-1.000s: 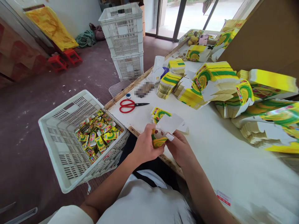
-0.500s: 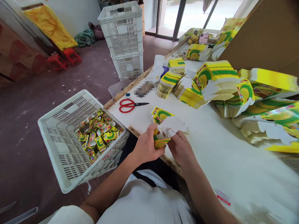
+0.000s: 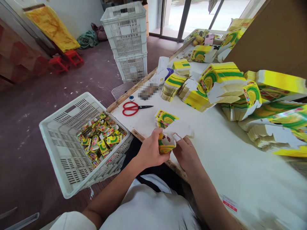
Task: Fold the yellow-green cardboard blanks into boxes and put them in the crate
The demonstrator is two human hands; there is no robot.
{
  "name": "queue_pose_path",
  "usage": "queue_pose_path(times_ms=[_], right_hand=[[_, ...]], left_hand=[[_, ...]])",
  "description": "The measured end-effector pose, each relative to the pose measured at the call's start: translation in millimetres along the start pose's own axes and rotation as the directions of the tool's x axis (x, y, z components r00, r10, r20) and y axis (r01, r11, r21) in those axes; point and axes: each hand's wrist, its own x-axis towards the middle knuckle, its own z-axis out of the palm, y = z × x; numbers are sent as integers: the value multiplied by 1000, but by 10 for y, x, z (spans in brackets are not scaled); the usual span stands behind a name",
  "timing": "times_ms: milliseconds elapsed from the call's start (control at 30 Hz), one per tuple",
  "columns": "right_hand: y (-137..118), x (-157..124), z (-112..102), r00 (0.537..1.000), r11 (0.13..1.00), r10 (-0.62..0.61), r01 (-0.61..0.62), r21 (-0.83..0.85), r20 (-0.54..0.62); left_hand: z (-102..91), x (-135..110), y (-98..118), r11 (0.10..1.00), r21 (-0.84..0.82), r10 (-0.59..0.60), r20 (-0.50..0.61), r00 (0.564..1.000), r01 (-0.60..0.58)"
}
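Observation:
Over the table's near edge, my left hand (image 3: 151, 149) is closed around a small yellow-and-green carton (image 3: 166, 147). The carton's top is open and its white inside shows. My right hand (image 3: 187, 152) is closed at the carton's right side, thumb and fingers pinching a white flap there. Just beyond the hands lies a small stack of flat printed cartons (image 3: 165, 118), partly behind a white piece of card (image 3: 182, 127). To the left is a white plastic crate (image 3: 57, 163) with many small filled-out cartons (image 3: 102, 137) in it.
Red-handled scissors (image 3: 130, 108) and a small blue spool (image 3: 131, 98) lie on the white table (image 3: 216, 153). Bundles of flat yellow cartons (image 3: 223, 76) cover its far right side. White crates (image 3: 127, 41) stand stacked on the floor beyond.
The carton has turned slightly in my hands, and its open top shows wider. My right fingers have shifted a little at the flap. The rest looks the same.

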Motion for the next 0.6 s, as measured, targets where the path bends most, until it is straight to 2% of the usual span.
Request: queue_pose_path(times_ms=[233, 600], right_hand=[[-6, -17, 28, 1000, 1000, 11, -11, 5, 22], [56, 0, 0, 997, 998, -66, 66, -3, 46]], left_hand=[[9, 6, 9, 999, -41, -27, 3, 1000, 28], [-5, 22, 19, 996, -57, -67, 35, 997, 69]])
